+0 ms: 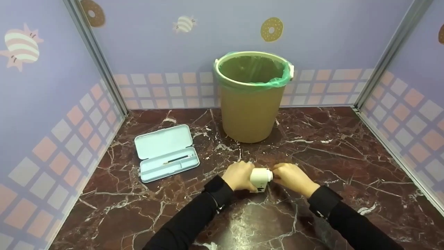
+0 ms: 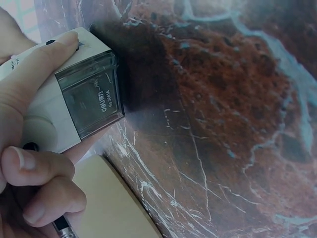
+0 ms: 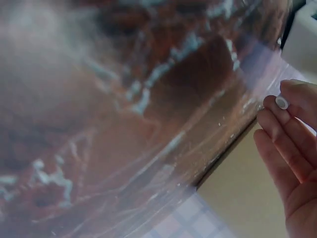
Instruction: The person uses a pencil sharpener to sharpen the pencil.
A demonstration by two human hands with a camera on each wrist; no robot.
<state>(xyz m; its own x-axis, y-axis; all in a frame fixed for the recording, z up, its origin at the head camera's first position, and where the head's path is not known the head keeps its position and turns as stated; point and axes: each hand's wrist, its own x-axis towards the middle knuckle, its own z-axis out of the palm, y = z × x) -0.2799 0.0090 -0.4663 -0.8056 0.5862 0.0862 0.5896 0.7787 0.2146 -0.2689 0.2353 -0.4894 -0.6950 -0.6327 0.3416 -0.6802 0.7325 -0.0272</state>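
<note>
In the head view, my left hand [image 1: 239, 176] grips a white pencil sharpener [image 1: 260, 177] resting on its side on the dark marble table. Its clear shavings drawer [image 2: 91, 96] shows in the left wrist view, with fingers lying along the white body. A dark pencil with a silver ferrule [image 2: 63, 227] sits between the curled fingers of that hand; its point is hidden. On the sharpener's right side, my right hand [image 1: 289, 177] pinches a small white crank knob [image 3: 282, 102] between thumb and index finger. The link from knob to sharpener is hidden.
An open light-blue pencil case [image 1: 170, 170] with a pencil [image 1: 177, 159] inside lies to the left. Behind my hands stands a beige bin [image 1: 251, 114] lined with a green bag [image 1: 277, 82]. Patterned panels [image 1: 222, 34] wall the table on the back and both sides.
</note>
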